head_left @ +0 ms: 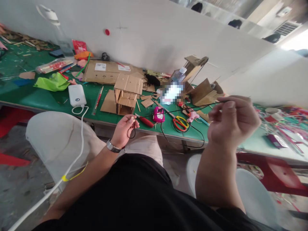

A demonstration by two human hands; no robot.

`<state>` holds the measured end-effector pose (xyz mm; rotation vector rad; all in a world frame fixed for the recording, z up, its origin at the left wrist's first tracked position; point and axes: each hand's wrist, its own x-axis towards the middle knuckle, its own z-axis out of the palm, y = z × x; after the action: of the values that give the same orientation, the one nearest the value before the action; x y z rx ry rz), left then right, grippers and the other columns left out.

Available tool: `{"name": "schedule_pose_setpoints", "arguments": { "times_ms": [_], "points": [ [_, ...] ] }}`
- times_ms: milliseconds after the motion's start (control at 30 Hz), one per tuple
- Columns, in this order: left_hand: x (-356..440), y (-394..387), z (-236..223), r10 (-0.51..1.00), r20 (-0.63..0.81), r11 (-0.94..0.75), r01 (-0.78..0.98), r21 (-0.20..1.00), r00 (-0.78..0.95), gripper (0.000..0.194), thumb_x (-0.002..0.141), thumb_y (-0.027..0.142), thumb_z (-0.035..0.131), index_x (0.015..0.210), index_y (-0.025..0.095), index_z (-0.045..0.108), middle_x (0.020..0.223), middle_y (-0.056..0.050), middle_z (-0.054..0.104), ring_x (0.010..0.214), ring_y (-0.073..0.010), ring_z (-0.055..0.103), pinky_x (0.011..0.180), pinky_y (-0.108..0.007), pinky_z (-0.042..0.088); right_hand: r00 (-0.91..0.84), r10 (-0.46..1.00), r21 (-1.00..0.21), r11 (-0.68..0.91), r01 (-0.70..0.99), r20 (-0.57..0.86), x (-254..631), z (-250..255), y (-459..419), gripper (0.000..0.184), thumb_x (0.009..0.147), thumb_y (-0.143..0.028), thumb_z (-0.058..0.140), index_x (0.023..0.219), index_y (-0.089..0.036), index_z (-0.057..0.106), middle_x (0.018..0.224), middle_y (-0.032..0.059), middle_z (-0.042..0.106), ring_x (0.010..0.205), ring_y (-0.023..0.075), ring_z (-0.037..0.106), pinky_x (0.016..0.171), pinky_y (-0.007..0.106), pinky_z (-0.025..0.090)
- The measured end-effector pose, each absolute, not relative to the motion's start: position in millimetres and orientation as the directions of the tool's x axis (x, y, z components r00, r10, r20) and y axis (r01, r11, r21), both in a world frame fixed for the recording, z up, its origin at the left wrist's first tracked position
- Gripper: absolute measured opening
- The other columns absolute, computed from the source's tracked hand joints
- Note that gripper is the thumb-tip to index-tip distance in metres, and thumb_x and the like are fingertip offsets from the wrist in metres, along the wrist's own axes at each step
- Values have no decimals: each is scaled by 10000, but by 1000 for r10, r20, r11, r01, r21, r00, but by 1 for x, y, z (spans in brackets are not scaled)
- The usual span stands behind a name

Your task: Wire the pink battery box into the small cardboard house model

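A thin black cord [192, 107] stretches between my two hands above the table's front edge, with slack loops hanging below it. My left hand [123, 130], wearing a metal watch, pinches the cord and a tiny pale piece at its fingertips. Raised to the right, my right hand [233, 123] has its fingers closed on the cord's other stretch. Under the cord lie red-handled pliers [146, 121], a pink tape measure [158, 115] and yellow-and-red scissors [181, 124]. A small cardboard structure [127, 93] stands just beyond my left hand.
On the green table [93, 89] are a white power bank [77, 95] with a cable, a flat cardboard box [96, 72], a plastic bottle [178, 76], a pink glue gun [192, 115] and cardboard scraps. A white stool [60, 134] stands at my left.
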<state>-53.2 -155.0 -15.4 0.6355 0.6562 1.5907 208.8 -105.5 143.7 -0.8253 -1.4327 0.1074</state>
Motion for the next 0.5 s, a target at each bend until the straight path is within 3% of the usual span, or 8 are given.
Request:
{"name": "schedule_pose_setpoints", "arguments": {
  "times_ms": [133, 267, 500],
  "points": [
    [-54, -156, -13, 995, -1, -73, -734, 675, -100, 369, 808, 461, 880, 995, 196, 703, 790, -4, 681, 754, -120, 640, 754, -263, 515, 359, 516, -611, 755, 238, 778, 226, 151, -95, 177, 813, -319, 699, 789, -148, 737, 648, 3, 575, 425, 87, 487, 350, 253, 252],
    [-53, -156, -14, 995, 20, -87, -740, 666, -99, 373, 793, 460, 894, 967, 198, 694, 785, -3, 680, 754, -125, 644, 754, -271, 525, 427, 538, -653, 733, 189, 727, 238, 154, -93, 167, 773, -335, 688, 761, -169, 705, 498, -41, 487, 389, 110, 451, 332, 249, 222],
    [-52, -152, -22, 982, 31, -151, -673, 724, -186, 382, 796, 453, 890, 1019, 209, 700, 824, -11, 700, 746, -122, 638, 739, -277, 532, 613, 478, -693, 702, 163, 629, 270, 151, -83, 101, 789, -254, 536, 743, -226, 622, 678, -21, 438, 423, 84, 445, 384, 274, 197]
  ]
}}
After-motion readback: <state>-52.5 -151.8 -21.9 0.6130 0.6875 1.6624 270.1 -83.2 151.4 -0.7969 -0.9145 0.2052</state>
